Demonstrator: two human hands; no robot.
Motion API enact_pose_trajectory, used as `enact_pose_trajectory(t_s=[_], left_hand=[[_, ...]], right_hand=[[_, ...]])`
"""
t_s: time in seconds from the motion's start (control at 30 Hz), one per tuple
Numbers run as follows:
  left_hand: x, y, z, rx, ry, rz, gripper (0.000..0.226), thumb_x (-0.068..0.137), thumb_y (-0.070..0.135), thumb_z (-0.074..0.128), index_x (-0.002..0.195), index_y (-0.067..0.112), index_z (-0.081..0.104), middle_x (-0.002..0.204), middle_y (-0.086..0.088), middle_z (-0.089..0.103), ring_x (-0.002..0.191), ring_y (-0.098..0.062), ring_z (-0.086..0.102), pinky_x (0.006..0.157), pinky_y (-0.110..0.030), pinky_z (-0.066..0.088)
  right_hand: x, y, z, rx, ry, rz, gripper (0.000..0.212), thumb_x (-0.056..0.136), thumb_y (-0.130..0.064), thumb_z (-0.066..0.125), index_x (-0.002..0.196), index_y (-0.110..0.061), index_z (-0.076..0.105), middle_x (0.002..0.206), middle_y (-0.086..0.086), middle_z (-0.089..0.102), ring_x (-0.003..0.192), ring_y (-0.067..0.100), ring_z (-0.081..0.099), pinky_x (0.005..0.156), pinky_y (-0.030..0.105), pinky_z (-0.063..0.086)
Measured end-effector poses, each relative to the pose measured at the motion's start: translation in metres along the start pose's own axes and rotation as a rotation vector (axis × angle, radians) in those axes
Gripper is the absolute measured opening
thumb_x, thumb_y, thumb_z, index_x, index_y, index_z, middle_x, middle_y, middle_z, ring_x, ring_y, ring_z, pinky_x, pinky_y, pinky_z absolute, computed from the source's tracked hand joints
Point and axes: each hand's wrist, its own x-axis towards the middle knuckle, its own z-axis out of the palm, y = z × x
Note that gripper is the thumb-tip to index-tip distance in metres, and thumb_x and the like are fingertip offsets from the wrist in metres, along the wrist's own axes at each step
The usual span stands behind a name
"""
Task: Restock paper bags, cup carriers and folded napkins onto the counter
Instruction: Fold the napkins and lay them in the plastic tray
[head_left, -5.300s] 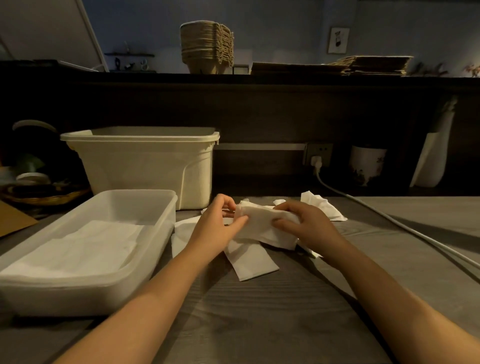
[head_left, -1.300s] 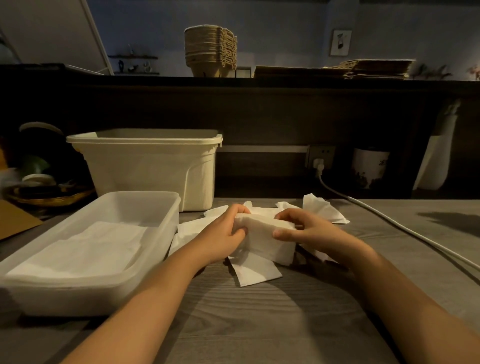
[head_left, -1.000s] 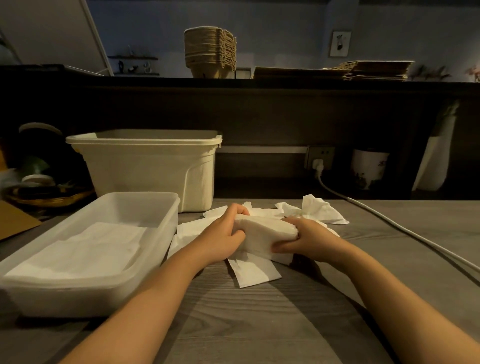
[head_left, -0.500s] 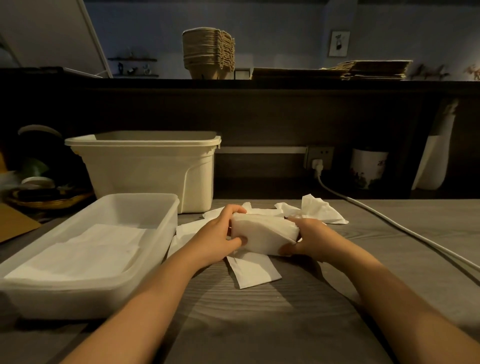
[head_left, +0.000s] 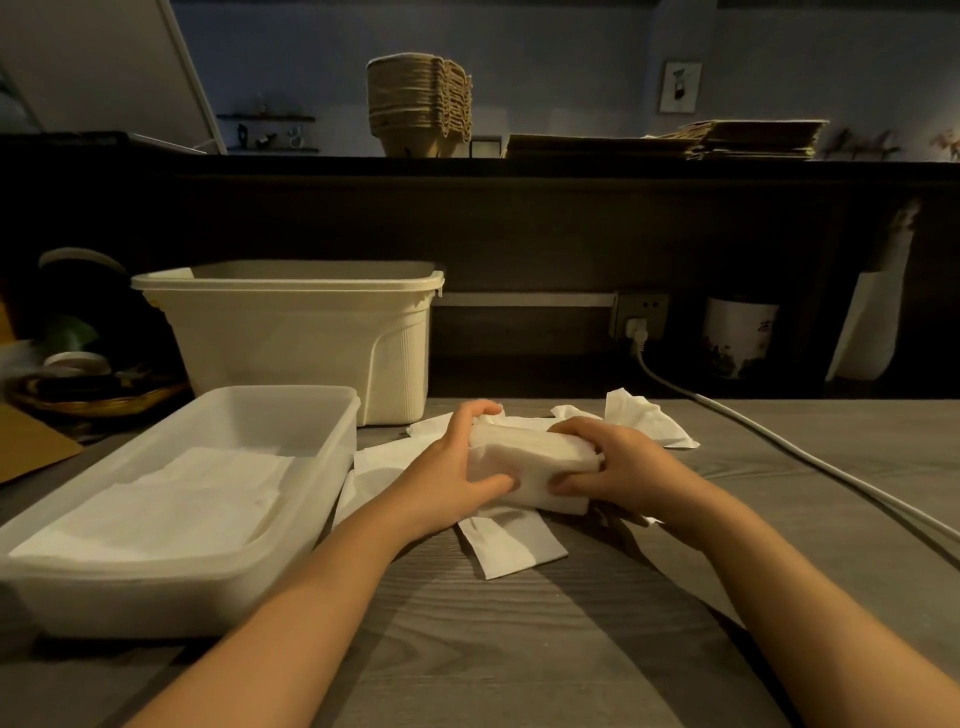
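Note:
A thick stack of folded white napkins (head_left: 530, 465) is held just above the grey table between both hands. My left hand (head_left: 457, 467) grips its left end, fingers curled over the top and thumb underneath. My right hand (head_left: 618, 465) grips its right end the same way. Loose white napkins (head_left: 511, 545) lie spread on the table under and behind the stack. A clear plastic tray (head_left: 311, 478) to the left holds flat white napkins (head_left: 171, 499). On the raised dark counter stand stacked brown cup carriers (head_left: 418, 104) and flat paper bags (head_left: 727, 137).
A cream plastic bin (head_left: 306, 338) stands behind the tray. A white cable (head_left: 779, 441) runs from a wall socket (head_left: 639, 317) across the table at right. A patterned pot (head_left: 737, 338) and a white holder (head_left: 872, 322) stand at the back right; a basket (head_left: 93, 397) sits at far left.
Both hands have pressed the napkin stack together and closed round its ends; the stack is more compact and slightly raised. The loose napkins on the table have not moved.

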Motion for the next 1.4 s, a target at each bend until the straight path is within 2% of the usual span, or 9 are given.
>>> enact_pose_trajectory(t_s=[0.23,0.43,0.63,0.8,1.0,1.1,1.23,1.3,1.4], left_hand=[[0.001,0.003,0.0,-0.032,0.054,0.024,0.04,0.094,0.024,0.051,0.123,0.043,0.031,0.123,0.004,0.044,0.102,-0.011,0.051,0.084,-0.029,0.051],[0.003,-0.001,-0.013,-0.07,0.031,0.021,0.027,0.089,0.022,0.061,0.105,0.041,0.053,0.117,0.013,0.057,0.109,-0.005,0.054,0.083,-0.024,0.051],[-0.002,0.0,-0.008,-0.026,-0.059,-0.041,0.042,0.083,0.02,0.068,0.119,0.033,0.05,0.104,0.017,0.056,0.1,-0.002,0.054,0.081,-0.016,0.046],[0.0,0.0,-0.013,-0.035,0.001,-0.081,0.032,0.084,0.017,0.067,0.11,0.03,0.054,0.095,0.018,0.06,0.093,0.001,0.056,0.076,-0.014,0.046],[0.001,-0.003,-0.012,0.026,-0.012,-0.102,0.033,0.083,0.015,0.068,0.11,0.028,0.056,0.094,0.015,0.06,0.094,-0.007,0.058,0.085,-0.025,0.048],[0.001,-0.004,-0.012,0.011,-0.013,-0.107,0.033,0.084,0.017,0.067,0.114,0.028,0.055,0.099,0.014,0.059,0.098,-0.006,0.056,0.083,-0.021,0.046],[-0.002,0.001,-0.007,-0.072,0.006,-0.088,0.026,0.089,0.027,0.061,0.109,0.037,0.047,0.095,0.022,0.053,0.09,0.005,0.051,0.073,-0.013,0.044],[-0.002,0.004,-0.004,-0.106,0.042,-0.093,0.022,0.092,0.032,0.055,0.107,0.039,0.042,0.095,0.019,0.052,0.09,0.001,0.051,0.074,-0.016,0.045],[0.002,0.008,-0.001,-0.134,0.099,-0.132,0.032,0.094,0.037,0.048,0.124,0.026,0.043,0.097,0.01,0.051,0.096,-0.01,0.05,0.076,-0.023,0.043]], right_hand=[[0.0,-0.001,0.0,-0.023,0.064,0.012,0.033,0.085,-0.029,0.064,0.117,-0.024,0.056,0.087,-0.015,0.049,0.078,0.004,0.05,0.072,0.023,0.05],[0.0,0.0,-0.004,-0.069,0.063,0.032,0.032,0.085,-0.026,0.065,0.115,-0.02,0.057,0.1,-0.003,0.056,0.088,0.013,0.056,0.074,0.023,0.052],[0.0,0.007,-0.006,-0.096,0.001,0.019,0.033,0.079,-0.024,0.072,0.109,-0.024,0.058,0.097,-0.006,0.058,0.084,0.007,0.054,0.077,0.023,0.049],[0.003,0.007,-0.007,-0.064,0.051,-0.011,0.041,0.08,-0.02,0.07,0.118,-0.019,0.056,0.105,-0.003,0.06,0.089,0.006,0.052,0.067,0.011,0.043],[0.003,0.007,-0.004,-0.083,0.011,0.001,0.041,0.079,-0.022,0.072,0.117,-0.018,0.057,0.111,0.002,0.062,0.095,0.013,0.056,0.081,0.021,0.048],[0.004,0.007,-0.004,-0.076,0.005,0.012,0.041,0.079,-0.023,0.071,0.117,-0.018,0.057,0.111,0.003,0.061,0.097,0.015,0.057,0.086,0.026,0.05],[0.004,0.008,-0.003,-0.04,0.033,-0.004,0.038,0.081,-0.02,0.069,0.116,-0.019,0.056,0.105,-0.002,0.06,0.094,0.011,0.055,0.075,0.017,0.047],[0.003,0.006,-0.003,0.034,0.041,-0.011,0.036,0.081,-0.018,0.068,0.115,-0.019,0.056,0.099,-0.006,0.057,0.092,0.009,0.055,0.067,0.013,0.046],[0.003,0.005,-0.003,0.151,0.037,-0.007,0.032,0.081,-0.018,0.068,0.11,-0.02,0.055,0.094,-0.007,0.059,0.091,0.01,0.059,0.069,0.017,0.05]])
